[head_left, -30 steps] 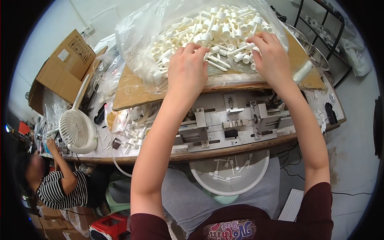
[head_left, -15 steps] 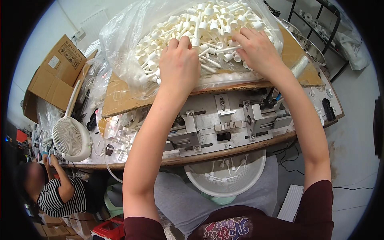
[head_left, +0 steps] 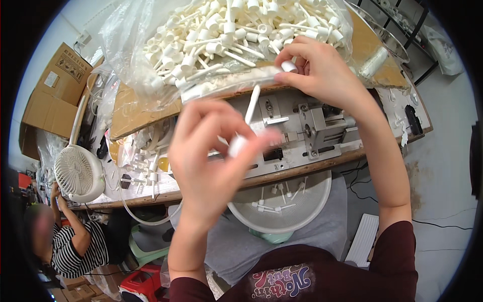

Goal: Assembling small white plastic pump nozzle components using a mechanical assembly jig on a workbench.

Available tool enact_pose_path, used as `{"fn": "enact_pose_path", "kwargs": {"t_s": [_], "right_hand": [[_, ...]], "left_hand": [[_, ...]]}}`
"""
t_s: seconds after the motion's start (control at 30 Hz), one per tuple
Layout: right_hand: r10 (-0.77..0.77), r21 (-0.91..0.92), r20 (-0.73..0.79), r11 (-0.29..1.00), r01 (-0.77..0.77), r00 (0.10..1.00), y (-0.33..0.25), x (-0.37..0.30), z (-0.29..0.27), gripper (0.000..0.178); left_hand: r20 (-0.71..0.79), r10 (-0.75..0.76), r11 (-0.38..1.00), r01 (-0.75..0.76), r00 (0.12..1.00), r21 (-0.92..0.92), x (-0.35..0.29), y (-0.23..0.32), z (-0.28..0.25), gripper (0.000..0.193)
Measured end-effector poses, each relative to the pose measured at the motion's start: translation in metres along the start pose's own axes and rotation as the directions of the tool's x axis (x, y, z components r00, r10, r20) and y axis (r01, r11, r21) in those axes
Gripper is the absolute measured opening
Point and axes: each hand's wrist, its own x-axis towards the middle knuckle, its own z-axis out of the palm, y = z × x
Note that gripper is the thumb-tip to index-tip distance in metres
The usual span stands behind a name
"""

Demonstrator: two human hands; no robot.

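My left hand [head_left: 198,153], blurred by motion, is above the front of the metal fixture [head_left: 315,136]. Its thumb and fingers pinch a white stemmed cap [head_left: 252,106], the stem pointing up and away. At the near edge of the pile, my right hand [head_left: 319,65] has a second white cap [head_left: 289,66] between thumb and fingers; any stem on it is hidden. Beyond both hands lies a large heap of similar white stemmed caps [head_left: 216,48] in clear plastic, resting on cardboard [head_left: 132,113] above the fixture.
A white mesh basket [head_left: 282,224] with several caps sits at my lap under the table edge. Left on the table are a white fan [head_left: 79,173], loose caps [head_left: 151,173] and an open carton [head_left: 58,98]. A co-worker in a striped shirt [head_left: 80,249] sits far left.
My left hand has come out of the heap, moving back and down over the fixture with a stemmed cap. My right hand has drawn slightly back to the heap's near edge, pinching a cap.
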Motion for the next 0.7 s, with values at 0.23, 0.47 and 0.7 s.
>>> {"fn": "enact_pose_path", "kwargs": {"t_s": [0.23,0.47,0.7], "right_hand": [[0.119,0.409,-0.020,0.907,-0.101,0.993,-0.011,-0.018,-0.004,0.024],[0.092,0.352,-0.175,0.936,-0.025,0.980,-0.036,-0.048,-0.003,0.031],[0.147,0.463,-0.095,0.882,-0.087,0.985,-0.046,-0.085,0.000,0.035]], "left_hand": [[0.211,0.062,0.969,-0.110,0.976,0.223,-0.085,-0.017,0.035,0.035],[0.313,0.121,0.845,-0.263,0.942,0.465,-0.072,-0.023,0.049,0.033],[0.298,0.093,0.867,-0.225,0.950,0.445,-0.069,-0.023,0.049,0.034]]}}
